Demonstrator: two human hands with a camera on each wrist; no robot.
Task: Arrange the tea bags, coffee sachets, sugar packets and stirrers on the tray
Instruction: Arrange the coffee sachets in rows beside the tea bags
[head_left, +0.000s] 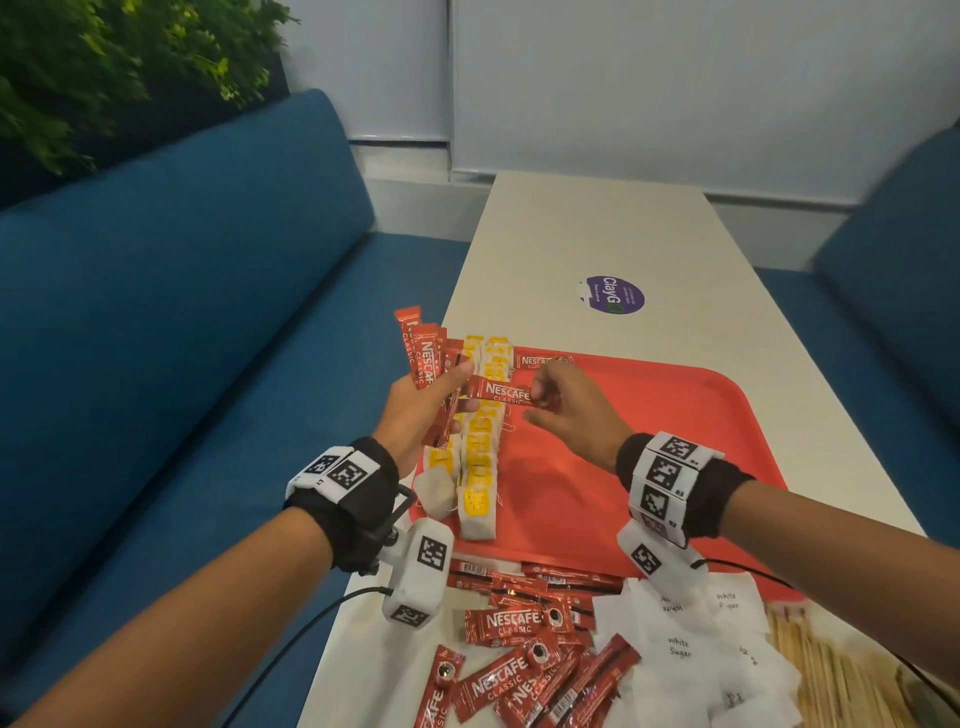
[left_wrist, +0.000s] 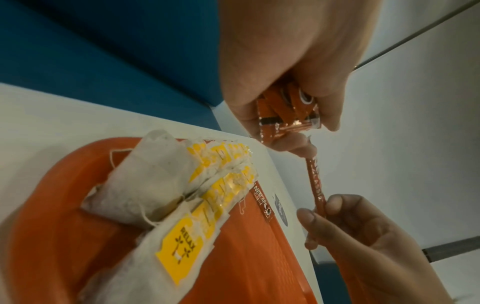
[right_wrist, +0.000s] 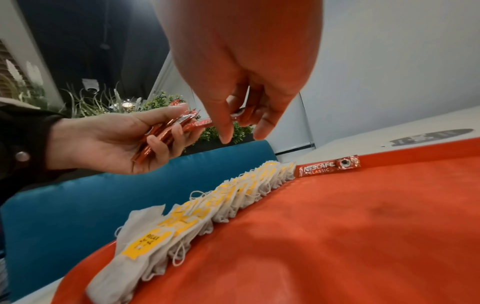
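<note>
**White worktop and its load**

The worktop (head_left: 597, 234) carries a red tray (head_left: 649, 441), a round purple sticker (head_left: 614, 294), loose coffee sachets (head_left: 519, 649), white sugar packets (head_left: 691, 649) and wooden stirrers (head_left: 831, 670) along the near edge.

Both forearms bare, no sleeves. Left wrist band (head_left: 345, 499): black fabric, wide, with a white strip of black-and-white square marker tags across its top. White camera block (head_left: 418, 571) hangs just below that band on a black bracket, tags on its faces, thin black cable (head_left: 291, 644) trailing from it. Right wrist band (head_left: 691, 483): same black fabric, white tagged strip, white tagged block (head_left: 652, 558) under it, black cable. Metal snap (right_wrist: 22, 156) on the left band.
</note>
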